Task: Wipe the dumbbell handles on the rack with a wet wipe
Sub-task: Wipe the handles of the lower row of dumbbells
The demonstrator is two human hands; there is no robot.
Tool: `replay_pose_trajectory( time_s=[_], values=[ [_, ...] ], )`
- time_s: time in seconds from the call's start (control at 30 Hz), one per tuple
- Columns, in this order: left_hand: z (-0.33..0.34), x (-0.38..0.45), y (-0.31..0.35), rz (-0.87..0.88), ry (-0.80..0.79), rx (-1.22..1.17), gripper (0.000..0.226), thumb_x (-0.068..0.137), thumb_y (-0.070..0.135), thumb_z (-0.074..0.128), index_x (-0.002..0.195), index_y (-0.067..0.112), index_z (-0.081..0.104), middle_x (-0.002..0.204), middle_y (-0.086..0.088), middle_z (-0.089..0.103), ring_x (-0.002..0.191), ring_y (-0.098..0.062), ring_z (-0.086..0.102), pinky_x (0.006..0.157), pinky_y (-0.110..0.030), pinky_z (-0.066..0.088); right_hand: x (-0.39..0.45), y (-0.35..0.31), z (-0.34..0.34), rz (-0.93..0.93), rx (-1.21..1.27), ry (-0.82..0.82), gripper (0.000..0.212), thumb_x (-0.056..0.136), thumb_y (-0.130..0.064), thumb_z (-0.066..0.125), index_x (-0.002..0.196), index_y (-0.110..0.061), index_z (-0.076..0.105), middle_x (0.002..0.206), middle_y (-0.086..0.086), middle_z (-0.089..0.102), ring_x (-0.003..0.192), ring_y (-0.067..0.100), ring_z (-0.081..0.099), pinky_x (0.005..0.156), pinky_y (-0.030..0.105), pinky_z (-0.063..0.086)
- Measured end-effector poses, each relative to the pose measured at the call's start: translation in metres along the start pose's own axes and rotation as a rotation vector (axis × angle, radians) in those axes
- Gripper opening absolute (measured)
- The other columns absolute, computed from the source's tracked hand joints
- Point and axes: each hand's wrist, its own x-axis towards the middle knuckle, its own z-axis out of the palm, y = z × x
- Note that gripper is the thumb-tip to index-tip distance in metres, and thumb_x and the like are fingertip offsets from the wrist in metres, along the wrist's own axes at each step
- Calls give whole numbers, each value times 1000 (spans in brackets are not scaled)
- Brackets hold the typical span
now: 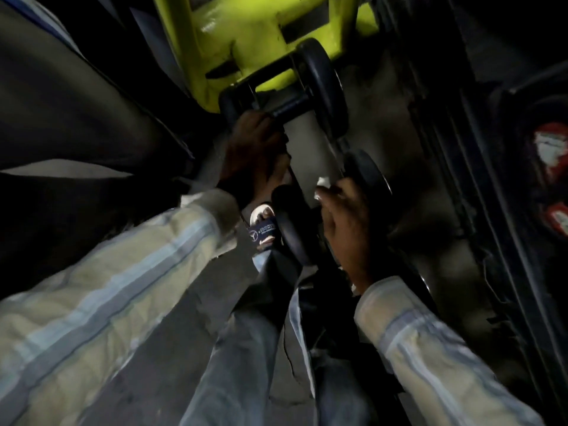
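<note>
The left hand [255, 142], coming out of a pale striped shirt sleeve [129, 272], is reaching to the far black round-ended dumbbell [295, 96], its fingers curling around the near end of that dumbbell's dark handle. This dumbbell is sitting against the bright yellow-green metal rack frame [246, 35]. Below the left wrist, a foot in a dark blue and white slide sandal [261, 229] is standing on the grey floor [190, 318]. To the right, the right hand [344, 222] is gripping a crumpled white wet wipe [322, 187], its fingers closing over the handle of the nearer black dumbbell [290, 229], between its two round ends. Further right everything is lying in darkness.
</note>
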Motion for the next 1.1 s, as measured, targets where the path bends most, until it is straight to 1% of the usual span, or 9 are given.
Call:
replay_pose_trajectory(
  time_s=[0.07,0.13,0.27,0.4,0.6,0.67,0.77,0.93,1.1],
  values=[
    [4,10,-29,-15,12,94,15,86,14,65,76,3,60,81,-20,58,82,-35,57,85,-44,41,4,7,10,-2,-170,-212,24,90,-10,55,108,-13,70,117,9,63,109,30,61,93,39,50],
    [9,9,-55,-35,-19,158,24,99,20,56,92,0,68,96,-22,65,97,-38,62,97,-48,44,4,11,17,21,-207,-368,21,82,-15,59,100,-16,69,104,9,68,101,32,63,89,37,47],
    [9,4,-70,-26,-129,155,47,89,24,57,125,-6,64,128,-24,64,128,-45,53,114,-56,36,-5,4,18,-26,-274,-474,36,96,-28,41,107,-7,69,111,16,68,106,35,62,102,38,38],
    [6,6,-65,-5,-101,132,50,84,22,55,123,-8,65,128,-26,63,127,-45,52,115,-54,34,-16,-13,-1,123,-289,-587,78,104,-61,22,134,1,59,141,24,55,135,41,47,116,52,34],
    [13,1,-69,-6,-55,105,46,85,22,56,120,-5,67,128,-25,63,123,-45,55,112,-54,37,8,-36,-8,295,-479,-601,105,93,-80,17,117,10,65,124,33,61,125,43,53,116,48,30],
    [16,2,-69,0,-20,97,44,88,23,52,119,-5,67,126,-24,64,122,-45,55,111,-54,37,19,-40,-3,268,-458,-667,92,93,-80,27,110,0,69,110,30,68,113,40,61,111,49,37],
    [18,1,-69,3,7,79,45,89,25,52,118,-5,67,123,-25,65,120,-46,56,108,-56,38,12,-42,-1,14,-340,-533,48,92,-58,62,97,-11,65,79,22,69,77,38,67,79,45,56],
    [19,1,-71,21,37,80,45,89,26,50,117,-5,67,118,-25,65,116,-45,58,106,-53,40,-9,-45,-14,106,-324,-626,95,93,-78,9,127,-10,65,134,15,62,130,32,52,110,40,34],
    [19,2,-73,28,37,76,46,90,29,49,116,-4,67,117,-25,65,115,-44,57,106,-52,39,14,-55,-12,122,-289,-612,76,98,-68,29,152,-15,39,147,7,52,137,23,43,103,27,15]
  ],
)
